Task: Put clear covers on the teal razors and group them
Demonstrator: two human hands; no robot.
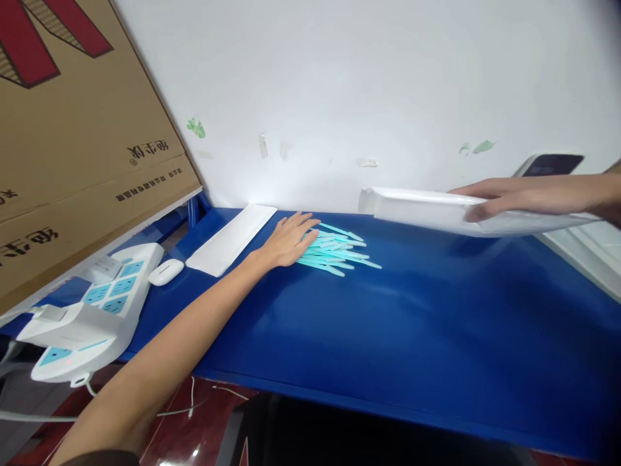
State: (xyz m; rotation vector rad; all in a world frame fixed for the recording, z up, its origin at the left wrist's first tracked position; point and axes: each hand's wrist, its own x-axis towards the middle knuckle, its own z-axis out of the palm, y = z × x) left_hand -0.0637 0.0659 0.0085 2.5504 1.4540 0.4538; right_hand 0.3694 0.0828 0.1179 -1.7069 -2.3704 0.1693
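My left hand (291, 238) lies flat with its fingers stretched out, resting over the left end of a pile of thin turquoise sticks (339, 249) with paddle-like tips. The sticks fan out to the right on the blue table; their left ends are partly under my palm. Above the table at the right, my right hand (519, 197) is closed around a long, flat white packet (417, 208), thumb on the near side. Just left of my left hand, a flat white strip-shaped packet (233, 239) lies on the table.
A white power strip (140, 278) with plugs and a small white earbud case (166, 272) sit at the left. A large cardboard box (87, 129) stands behind them. A dark-screened device (553, 165) is behind my right hand. The white wall bounds the blue table (363, 349).
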